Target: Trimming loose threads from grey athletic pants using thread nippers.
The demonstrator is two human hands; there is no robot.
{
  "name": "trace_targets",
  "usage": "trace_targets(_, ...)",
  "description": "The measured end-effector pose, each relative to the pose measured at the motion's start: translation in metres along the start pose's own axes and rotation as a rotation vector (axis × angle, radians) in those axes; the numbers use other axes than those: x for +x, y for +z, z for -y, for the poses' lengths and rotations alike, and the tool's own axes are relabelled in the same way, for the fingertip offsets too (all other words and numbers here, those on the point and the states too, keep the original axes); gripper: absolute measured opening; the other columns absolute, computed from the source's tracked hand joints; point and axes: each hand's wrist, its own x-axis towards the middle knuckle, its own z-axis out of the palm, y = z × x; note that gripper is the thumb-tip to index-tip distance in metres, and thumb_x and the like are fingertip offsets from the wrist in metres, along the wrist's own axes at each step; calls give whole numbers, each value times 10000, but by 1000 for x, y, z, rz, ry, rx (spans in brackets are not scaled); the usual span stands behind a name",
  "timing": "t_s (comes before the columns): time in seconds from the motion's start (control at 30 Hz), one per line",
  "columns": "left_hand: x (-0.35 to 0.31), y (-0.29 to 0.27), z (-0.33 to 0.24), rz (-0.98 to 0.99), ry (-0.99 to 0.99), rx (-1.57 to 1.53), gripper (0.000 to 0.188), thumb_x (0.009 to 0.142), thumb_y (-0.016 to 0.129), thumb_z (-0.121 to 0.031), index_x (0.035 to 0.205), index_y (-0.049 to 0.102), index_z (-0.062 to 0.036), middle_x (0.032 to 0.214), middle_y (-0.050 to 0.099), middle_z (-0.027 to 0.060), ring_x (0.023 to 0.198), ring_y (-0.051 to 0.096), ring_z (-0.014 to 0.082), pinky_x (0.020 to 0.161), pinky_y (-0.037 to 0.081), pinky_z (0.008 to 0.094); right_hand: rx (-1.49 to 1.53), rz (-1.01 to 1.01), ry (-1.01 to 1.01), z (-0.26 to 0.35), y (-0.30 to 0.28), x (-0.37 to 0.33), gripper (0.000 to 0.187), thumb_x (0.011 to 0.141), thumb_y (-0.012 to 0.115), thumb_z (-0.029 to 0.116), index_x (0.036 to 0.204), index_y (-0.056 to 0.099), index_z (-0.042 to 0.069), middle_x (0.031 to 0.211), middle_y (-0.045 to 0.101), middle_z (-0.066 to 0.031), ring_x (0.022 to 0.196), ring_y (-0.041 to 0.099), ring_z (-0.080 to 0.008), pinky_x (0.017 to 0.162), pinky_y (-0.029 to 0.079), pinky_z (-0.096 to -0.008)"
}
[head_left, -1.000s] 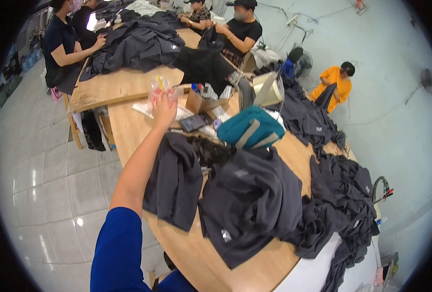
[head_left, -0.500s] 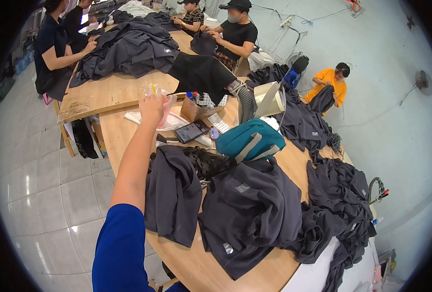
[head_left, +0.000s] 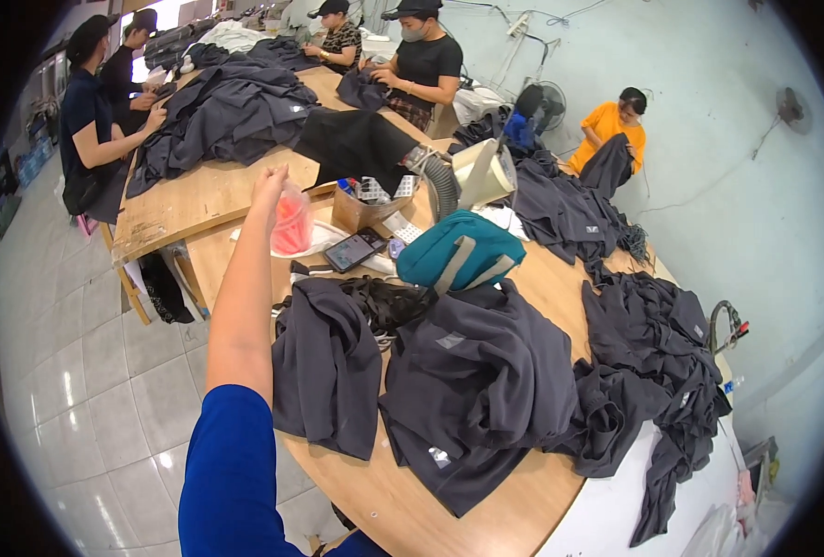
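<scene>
Head view. The left hand (head_left: pixel 269 187) is seen extended across the table (head_left: pixel 458 531), the bare forearm brought in from the lower edge below a blue sleeve (head_left: pixel 231 455). The fingers are bent inward; whether the top of the bag is gripped by them cannot be told, as their far side is hidden. The right hand is out of frame, and its state cannot be told.

The clear plastic bag (head_left: pixel 291 226), with pinkish-red contents, is located immediately right of the left wrist, in front of white sheeting (head_left: pixel 321 242). To its right, an open cardboard box (head_left: pixel 360 215) filled with small items is noted, and nearer the camera a dark-screened device (head_left: pixel 354 249) is found lying flat. A teal fabric bag (head_left: pixel 458 251) with grey straps is placed farther right, just beyond a large dark grey garment (head_left: pixel 491 371). A second, smaller grey garment (head_left: pixel 326 376) is laid to the left of it, near the forearm.

On the far table (head_left: pixel 166 215), a heap of dark grey garments (head_left: pixel 221 111) is observed. Dark cloth is being handled by a co-worker in an orange top (head_left: pixel 602 130) near the wall.
</scene>
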Motion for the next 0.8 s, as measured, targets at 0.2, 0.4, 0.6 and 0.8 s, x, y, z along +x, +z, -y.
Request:
trace_targets(0.2,-18,-2,-24,-69,33,-51,201,913,554,-307,858,472,-132,852,545,26,744,547,154,695,413,281,302,-37,-63,1,8,-6,432,873,495,542,922,699,164,1222,567,-139,1245,231,-512,931,110,-594)
trace_targets(0.4,-36,-26,-87,134,167,-131,179,924,555,-263,836,461,-138,792,515,-6,666,507,93,576,339,220,-59,-153,-114,-1,47,-32,444,878,485,515,1026,682,145,1388,411,-172,1326,169,-406,908,161,-557)
trace_targets(0.6,-133,-50,-189,310,198,-133,155,924,554,-233,835,488,-125,618,340,-74,525,303,26,482,256,185,-474,269,-147,45,38,42,394,906,455,312,1187,567,60,1250,565,-114,1138,469,-318,758,420,-406)
trace_targets(0.8,-234,-78,-250,364,108,-223,130,929,536,-238,938,550,-110,591,262,-119,449,207,-21,410,181,165,-152,360,-72,25,42,-13,331,863,525,360,1063,662,135,1255,556,-122,1227,417,-372,957,228,-491)
